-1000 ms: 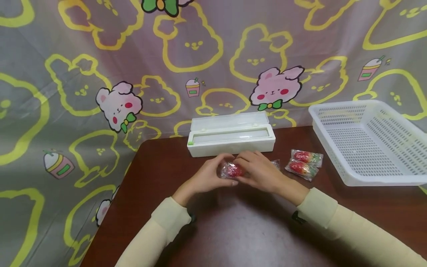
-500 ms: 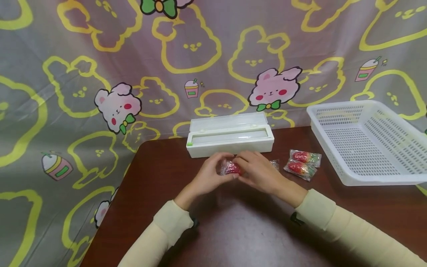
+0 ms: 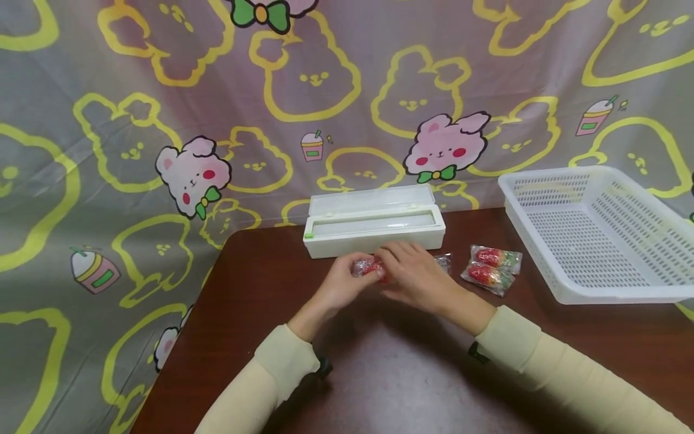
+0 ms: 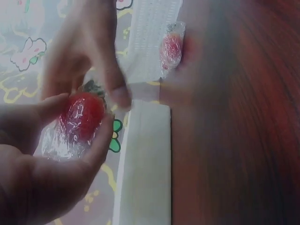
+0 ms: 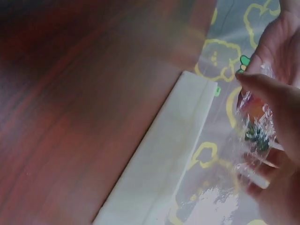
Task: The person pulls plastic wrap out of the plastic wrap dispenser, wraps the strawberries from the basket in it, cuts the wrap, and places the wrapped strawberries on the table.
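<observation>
near the middle of the head view, both hands meet over the dark brown worktop (image 3: 390, 374), just below the white film dispenser box (image 3: 374, 228). the left hand (image 3: 340, 288) and the right hand (image 3: 416, 278) together hold one wrapped strawberry (image 3: 367, 266), lifted a little off the worktop, or so it seems from this angle. in the left wrist view the left hand's thumb and fingers (image 4: 101, 140) are curled round the red berry (image 4: 80, 117) and its clear film, and a fingertip of the right hand comes down from the upper part of the frame to touch the wrap by the green leaves. in the right wrist view, at the right edge of the frame, the right hand's fingers (image 5: 267, 91) are bent over the crinkled film (image 5: 251, 140) and pinch it, though the blur hides just where each fingertip sits.

to the right of the hands in the head view lie two more wrapped strawberries (image 3: 490, 268), side by side and touching each other, and a small bit of clear film (image 3: 443, 261) shows just beside the right hand. farther right, at the frame's right edge, a white perforated basket (image 3: 596, 283) stands on the worktop, well apart from the hands. a cloth with yellow rabbit outlines and pink rabbits (image 3: 444, 144) fills the upper half of the frame behind the box.
</observation>
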`<state>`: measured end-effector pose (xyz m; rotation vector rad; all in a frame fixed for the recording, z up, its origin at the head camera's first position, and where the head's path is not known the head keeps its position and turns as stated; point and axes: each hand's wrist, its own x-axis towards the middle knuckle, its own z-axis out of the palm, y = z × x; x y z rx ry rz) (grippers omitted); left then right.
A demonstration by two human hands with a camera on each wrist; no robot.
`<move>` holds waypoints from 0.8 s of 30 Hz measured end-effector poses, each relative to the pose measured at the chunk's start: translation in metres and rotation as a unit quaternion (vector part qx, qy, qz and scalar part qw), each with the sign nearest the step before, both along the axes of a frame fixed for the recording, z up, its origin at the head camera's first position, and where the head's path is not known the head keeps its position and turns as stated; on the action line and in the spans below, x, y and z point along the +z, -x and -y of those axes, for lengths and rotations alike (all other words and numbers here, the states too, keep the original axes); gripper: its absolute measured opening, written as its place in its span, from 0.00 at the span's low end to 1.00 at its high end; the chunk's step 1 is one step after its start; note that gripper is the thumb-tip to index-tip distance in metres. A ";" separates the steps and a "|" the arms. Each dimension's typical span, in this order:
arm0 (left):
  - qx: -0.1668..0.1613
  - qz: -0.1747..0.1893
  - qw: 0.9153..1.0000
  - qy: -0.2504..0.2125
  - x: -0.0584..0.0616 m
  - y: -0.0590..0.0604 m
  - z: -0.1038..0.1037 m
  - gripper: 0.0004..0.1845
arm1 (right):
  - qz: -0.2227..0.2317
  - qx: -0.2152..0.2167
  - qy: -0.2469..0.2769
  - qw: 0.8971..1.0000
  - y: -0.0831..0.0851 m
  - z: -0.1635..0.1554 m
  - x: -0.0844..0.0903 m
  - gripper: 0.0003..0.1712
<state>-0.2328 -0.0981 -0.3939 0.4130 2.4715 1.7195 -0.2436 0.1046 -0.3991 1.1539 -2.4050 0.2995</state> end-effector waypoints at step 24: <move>0.004 0.056 0.995 -0.079 -0.008 0.009 0.014 0.14 | 0.211 -0.077 0.104 0.969 -0.007 -0.027 0.009 0.39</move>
